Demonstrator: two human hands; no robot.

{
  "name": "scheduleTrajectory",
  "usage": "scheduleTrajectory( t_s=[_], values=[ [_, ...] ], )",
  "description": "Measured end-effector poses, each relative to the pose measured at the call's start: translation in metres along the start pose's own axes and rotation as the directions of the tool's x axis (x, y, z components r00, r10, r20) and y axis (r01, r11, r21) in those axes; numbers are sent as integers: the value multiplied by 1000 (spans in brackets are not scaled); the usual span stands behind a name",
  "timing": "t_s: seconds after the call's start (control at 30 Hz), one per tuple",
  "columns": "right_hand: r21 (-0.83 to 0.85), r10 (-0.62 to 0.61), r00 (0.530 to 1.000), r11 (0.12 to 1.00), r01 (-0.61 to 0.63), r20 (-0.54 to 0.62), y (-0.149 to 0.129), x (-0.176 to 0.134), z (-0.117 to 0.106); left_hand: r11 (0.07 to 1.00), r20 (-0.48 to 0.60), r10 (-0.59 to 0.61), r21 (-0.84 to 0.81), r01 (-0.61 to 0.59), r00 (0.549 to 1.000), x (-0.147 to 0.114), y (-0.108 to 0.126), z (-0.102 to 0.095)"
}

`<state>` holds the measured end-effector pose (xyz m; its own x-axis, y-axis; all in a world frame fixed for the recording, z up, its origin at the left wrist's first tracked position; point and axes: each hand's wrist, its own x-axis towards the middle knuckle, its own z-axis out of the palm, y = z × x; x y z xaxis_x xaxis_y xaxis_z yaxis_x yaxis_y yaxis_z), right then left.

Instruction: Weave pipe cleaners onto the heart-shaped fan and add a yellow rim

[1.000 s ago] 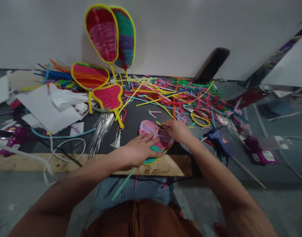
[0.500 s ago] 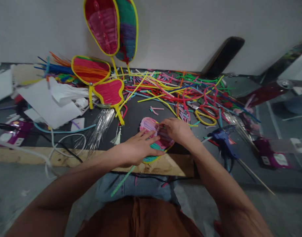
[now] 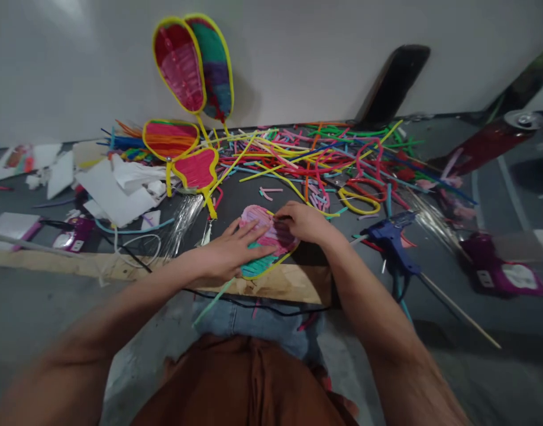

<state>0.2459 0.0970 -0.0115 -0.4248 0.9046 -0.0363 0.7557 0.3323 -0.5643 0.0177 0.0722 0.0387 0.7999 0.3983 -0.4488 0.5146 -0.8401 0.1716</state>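
A rounded pipe-cleaner panel (image 3: 259,267) in pink, lilac and teal with a yellow rim lies at the table's front edge. Flat on its left part rests my left hand (image 3: 225,251), fingers spread. My right hand (image 3: 304,223) has its fingers curled and pinched at the panel's upper right; whatever lies between the fingertips is hidden. A green pipe cleaner (image 3: 213,303) sticks out below my left hand, over the wooden edge (image 3: 293,283).
Loose pipe cleaners (image 3: 289,157) pile up behind, with scissors (image 3: 362,198) among them. To the right are a blue glue gun (image 3: 393,234), a drink can (image 3: 497,142) and a dark phone-like slab (image 3: 396,83). Leftward stand yellow-rimmed wing shapes (image 3: 183,65) and paper scraps (image 3: 116,189).
My left hand has drawn back to the left, baring more of the teal part. My right hand stays pinched at the panel's upper right. The camera view has shifted a little.
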Motion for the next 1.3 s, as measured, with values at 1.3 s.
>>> scheduleTrajectory(
  t_s=[1.3],
  values=[
    [-234,-156,924,969,75,-350,-95,-85,96,942,-739,-121,-296,-158,662,-41,3,85]
  ],
)
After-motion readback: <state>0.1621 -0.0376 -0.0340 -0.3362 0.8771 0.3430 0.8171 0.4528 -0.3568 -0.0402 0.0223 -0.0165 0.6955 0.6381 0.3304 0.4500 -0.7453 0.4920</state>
